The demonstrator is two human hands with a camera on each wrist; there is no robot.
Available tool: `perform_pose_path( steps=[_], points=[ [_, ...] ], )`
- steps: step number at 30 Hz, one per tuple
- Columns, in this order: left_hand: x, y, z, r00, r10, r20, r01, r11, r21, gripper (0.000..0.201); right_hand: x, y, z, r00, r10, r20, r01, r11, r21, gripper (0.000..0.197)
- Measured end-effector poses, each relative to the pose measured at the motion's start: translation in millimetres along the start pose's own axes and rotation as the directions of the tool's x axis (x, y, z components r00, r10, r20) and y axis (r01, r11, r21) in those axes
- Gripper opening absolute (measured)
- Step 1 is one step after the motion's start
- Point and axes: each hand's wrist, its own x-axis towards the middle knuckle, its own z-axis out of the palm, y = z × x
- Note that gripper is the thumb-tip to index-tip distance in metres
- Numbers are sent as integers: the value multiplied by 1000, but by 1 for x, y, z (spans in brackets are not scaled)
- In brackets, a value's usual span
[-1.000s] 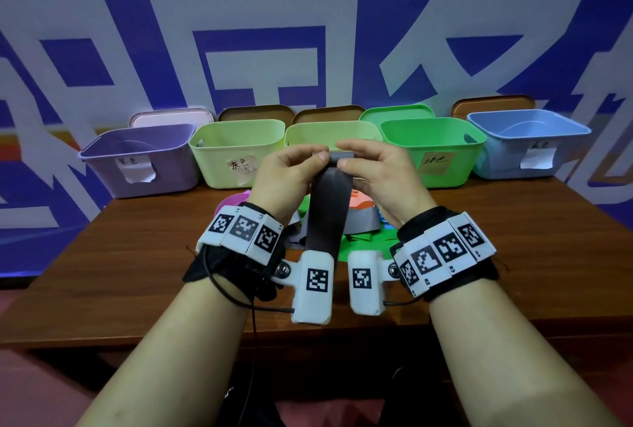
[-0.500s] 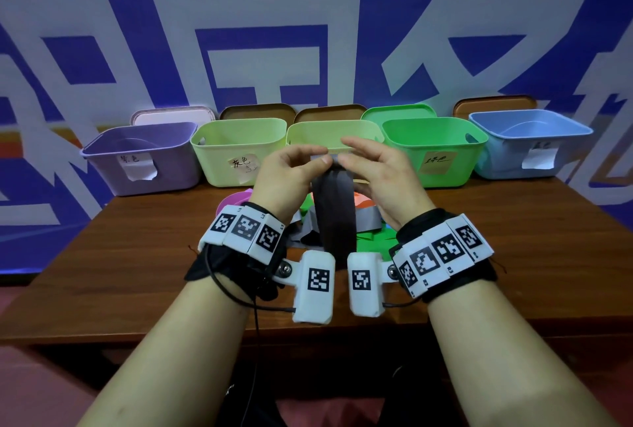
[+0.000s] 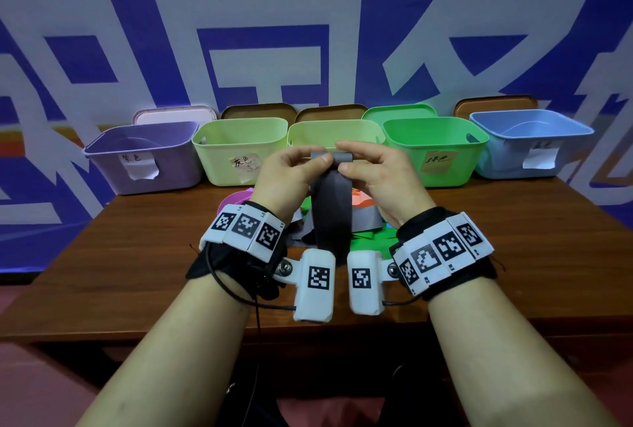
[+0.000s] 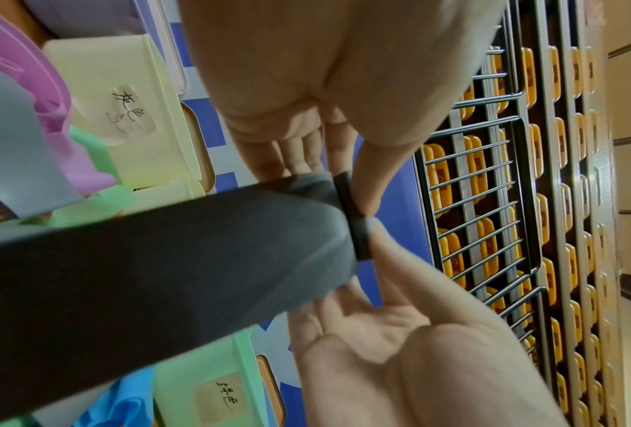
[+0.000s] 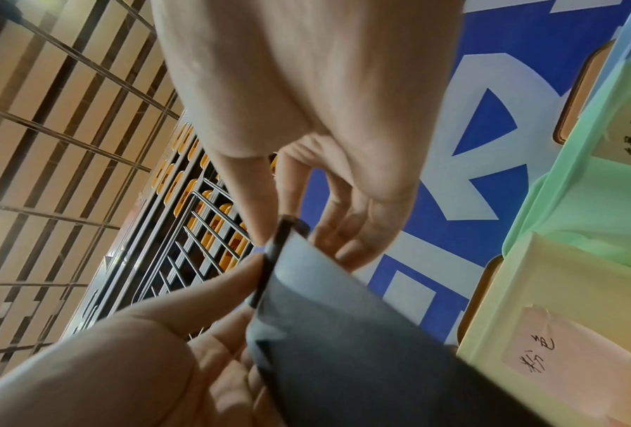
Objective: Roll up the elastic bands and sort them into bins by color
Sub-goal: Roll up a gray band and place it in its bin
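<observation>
I hold a dark grey elastic band (image 3: 331, 214) up in front of the bins. Its top end is wound into a small roll (image 3: 331, 157), and the rest hangs down between my wrists. My left hand (image 3: 310, 161) pinches the left end of the roll with thumb and fingers, and my right hand (image 3: 344, 158) pinches the right end. The left wrist view shows the roll (image 4: 353, 213) between my left hand (image 4: 335, 179) and my right hand (image 4: 361, 303). In the right wrist view, my right hand (image 5: 291, 231) and left hand (image 5: 196, 332) grip the band (image 5: 343, 332).
A row of bins stands at the back of the wooden table (image 3: 137, 255): purple (image 3: 144, 156), light green (image 3: 239, 149), yellow-green (image 3: 329, 132), green (image 3: 435, 149) and blue (image 3: 531, 139). Loose pink (image 3: 233, 200), grey (image 3: 364, 217), green (image 3: 370, 238) and orange (image 3: 359, 195) bands lie piled under my hands.
My fingers have shifted on the rolled end, turning it a little. Both hands stay in about the same place above the pile.
</observation>
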Motion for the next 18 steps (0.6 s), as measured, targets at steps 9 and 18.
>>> perform_pose_path(
  steps=[9,18],
  points=[
    [-3,1,1,999,-33,40,34,999,-11,8,0,-1,1,1000,-13,-6,13,1000,-16,17],
    [-3,-1,1,1000,22,-5,-22,1000,1,16,-3,-1,3,997,81,-3,-81,997,4,17]
  ],
)
